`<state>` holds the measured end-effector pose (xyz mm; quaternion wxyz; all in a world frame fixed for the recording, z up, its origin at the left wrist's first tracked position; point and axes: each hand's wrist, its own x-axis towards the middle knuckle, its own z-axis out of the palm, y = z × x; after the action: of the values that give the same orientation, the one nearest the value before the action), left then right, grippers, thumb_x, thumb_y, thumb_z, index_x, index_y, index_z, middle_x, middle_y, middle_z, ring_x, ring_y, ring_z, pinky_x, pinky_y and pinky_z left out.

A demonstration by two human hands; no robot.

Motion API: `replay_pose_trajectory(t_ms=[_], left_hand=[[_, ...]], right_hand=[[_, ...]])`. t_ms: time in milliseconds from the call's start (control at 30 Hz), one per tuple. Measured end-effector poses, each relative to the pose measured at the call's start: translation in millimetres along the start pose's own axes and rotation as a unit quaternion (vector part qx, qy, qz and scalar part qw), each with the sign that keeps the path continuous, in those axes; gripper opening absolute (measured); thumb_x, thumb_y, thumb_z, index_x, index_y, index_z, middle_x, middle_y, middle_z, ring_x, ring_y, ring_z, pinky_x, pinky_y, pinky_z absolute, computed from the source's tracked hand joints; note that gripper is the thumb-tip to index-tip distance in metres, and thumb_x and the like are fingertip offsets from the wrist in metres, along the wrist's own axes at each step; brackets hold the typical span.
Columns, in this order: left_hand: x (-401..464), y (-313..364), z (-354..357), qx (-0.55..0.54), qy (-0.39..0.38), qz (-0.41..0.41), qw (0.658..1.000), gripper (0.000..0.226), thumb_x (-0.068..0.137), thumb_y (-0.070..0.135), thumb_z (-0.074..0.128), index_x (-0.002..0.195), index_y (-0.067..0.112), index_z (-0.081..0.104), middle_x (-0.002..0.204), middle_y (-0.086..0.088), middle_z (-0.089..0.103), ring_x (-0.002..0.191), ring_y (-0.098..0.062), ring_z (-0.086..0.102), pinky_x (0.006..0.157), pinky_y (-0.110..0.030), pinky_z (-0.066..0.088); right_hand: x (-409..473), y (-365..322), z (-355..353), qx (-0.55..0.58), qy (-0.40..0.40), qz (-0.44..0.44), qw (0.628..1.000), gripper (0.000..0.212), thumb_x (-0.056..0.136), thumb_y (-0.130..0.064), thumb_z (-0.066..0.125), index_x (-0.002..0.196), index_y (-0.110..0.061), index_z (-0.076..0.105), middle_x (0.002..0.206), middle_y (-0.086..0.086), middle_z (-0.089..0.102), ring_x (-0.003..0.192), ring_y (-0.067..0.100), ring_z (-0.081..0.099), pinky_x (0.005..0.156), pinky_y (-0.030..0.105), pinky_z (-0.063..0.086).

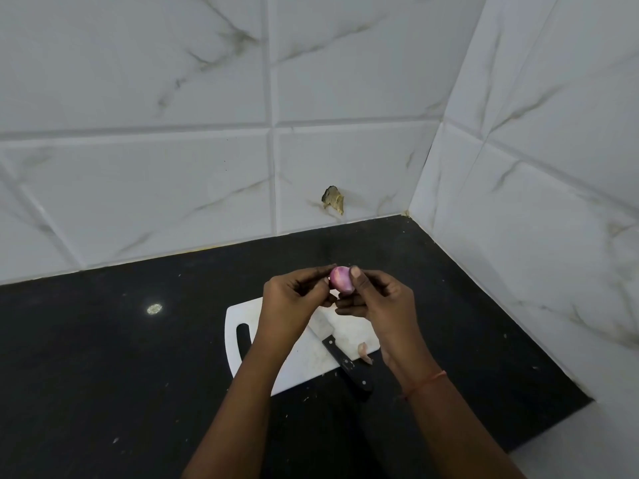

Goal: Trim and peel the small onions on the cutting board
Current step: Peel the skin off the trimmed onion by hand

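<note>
Onion: small purple onion [341,279] is being held up in the air above the far edge of the cutting board [301,357].
Left hand [294,299]: fingers are curling in and pinching the onion's left side.
Right hand [378,300]: thumb and fingers are clamping the onion's right side.
Knife [340,354]: is lying diagonally on the board, black handle overhanging the near edge.
Peel scrap [363,352]: is lying on the board beside the knife.
Tabletop [138,357]: black, carrying the white board.

black counter [103,357], marbled wall tiles [138,98]
</note>
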<state>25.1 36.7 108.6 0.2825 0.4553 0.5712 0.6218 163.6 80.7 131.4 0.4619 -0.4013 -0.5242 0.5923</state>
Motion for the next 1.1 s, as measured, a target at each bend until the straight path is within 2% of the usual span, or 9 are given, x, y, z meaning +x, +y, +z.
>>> replay_pose_trajectory(t_ms=[133,267,433,500,567,700,900,1000,1100], left_hand=[[-0.9,0.2,1.6,-0.011,0.016,-0.002,1.0,0.025,0.091,0.001,0.064,0.111,0.011,0.074,0.092,-0.002,0.078,0.076,-0.017,0.075,0.071,-0.027,0.061],[-2.1,3.4,5.3,-0.012,0.015,-0.004,1.0,0.026,0.087,0.017,0.073,0.112,0.012,0.075,0.095,0.001,0.078,0.084,-0.015,0.075,0.075,-0.033,0.062],[-1.4,5.2,6.2,0.001,0.008,-0.012,1.0,0.031,0.084,0.021,0.076,0.113,0.014,0.074,0.098,0.003,0.077,0.09,-0.01,0.074,0.082,-0.035,0.061],[-1.7,5.0,6.0,0.007,0.007,-0.012,1.0,0.031,0.083,0.023,0.076,0.113,0.015,0.075,0.099,0.004,0.077,0.09,-0.009,0.074,0.083,-0.035,0.061],[-2.3,4.0,5.1,0.011,0.009,-0.01,1.0,0.03,0.084,0.021,0.075,0.114,0.014,0.074,0.099,0.003,0.077,0.09,-0.009,0.074,0.082,-0.036,0.061],[-2.5,2.8,4.2,0.009,0.01,-0.006,1.0,0.029,0.086,0.018,0.074,0.114,0.013,0.074,0.097,0.002,0.078,0.086,-0.013,0.075,0.079,-0.036,0.062],[-1.9,2.8,4.3,0.026,0.021,0.0,0.999,0.029,0.09,0.001,0.063,0.109,0.021,0.074,0.093,0.003,0.077,0.075,-0.014,0.074,0.076,-0.036,0.062],[-2.9,3.8,5.8,0.008,0.017,-0.01,1.0,0.022,0.09,0.012,0.068,0.11,0.017,0.076,0.092,0.002,0.078,0.078,-0.015,0.074,0.077,-0.04,0.062],[-4.1,4.3,7.4,0.008,0.006,-0.019,1.0,0.029,0.085,0.029,0.075,0.113,0.019,0.075,0.095,0.005,0.078,0.086,-0.014,0.075,0.08,-0.042,0.062]], right_hand=[[0.6,-2.1,2.3,-0.015,0.004,-0.008,1.0,0.016,0.089,-0.02,0.068,0.095,-0.006,0.07,0.076,0.011,0.074,0.064,0.027,0.073,0.054,0.028,0.059],[0.5,-5.8,3.5,-0.008,0.005,-0.007,1.0,0.025,0.081,-0.027,0.072,0.094,-0.005,0.07,0.077,0.011,0.074,0.067,0.026,0.074,0.054,0.029,0.059],[-0.3,-3.3,3.9,-0.022,0.017,-0.016,0.999,0.017,0.085,-0.019,0.072,0.095,-0.005,0.07,0.076,0.007,0.075,0.065,0.023,0.074,0.053,0.028,0.059],[-1.3,-2.8,4.6,-0.025,0.019,-0.017,0.999,0.026,0.081,-0.026,0.073,0.095,-0.004,0.07,0.076,0.009,0.075,0.065,0.024,0.074,0.054,0.029,0.059],[-2.4,-3.4,5.7,-0.023,0.022,-0.014,0.999,0.037,0.074,-0.034,0.073,0.094,-0.003,0.07,0.077,0.011,0.074,0.065,0.026,0.074,0.054,0.031,0.06],[-4.3,-5.4,7.0,-0.017,0.025,-0.012,0.999,0.036,0.071,-0.036,0.073,0.09,-0.005,0.071,0.074,0.011,0.074,0.062,0.025,0.073,0.052,0.029,0.059],[-2.8,-2.6,5.6,-0.027,0.036,0.0,0.999,0.023,0.088,-0.023,0.069,0.096,-0.002,0.07,0.078,0.015,0.074,0.062,0.026,0.073,0.052,0.029,0.059],[-3.0,-2.7,6.2,-0.02,0.038,-0.002,0.999,0.025,0.085,-0.025,0.071,0.094,-0.002,0.07,0.078,0.016,0.074,0.063,0.027,0.073,0.053,0.031,0.059],[-3.0,-4.2,6.2,-0.011,0.041,0.0,0.999,0.026,0.084,-0.025,0.073,0.094,-0.001,0.07,0.076,0.013,0.074,0.064,0.027,0.073,0.053,0.031,0.059]])
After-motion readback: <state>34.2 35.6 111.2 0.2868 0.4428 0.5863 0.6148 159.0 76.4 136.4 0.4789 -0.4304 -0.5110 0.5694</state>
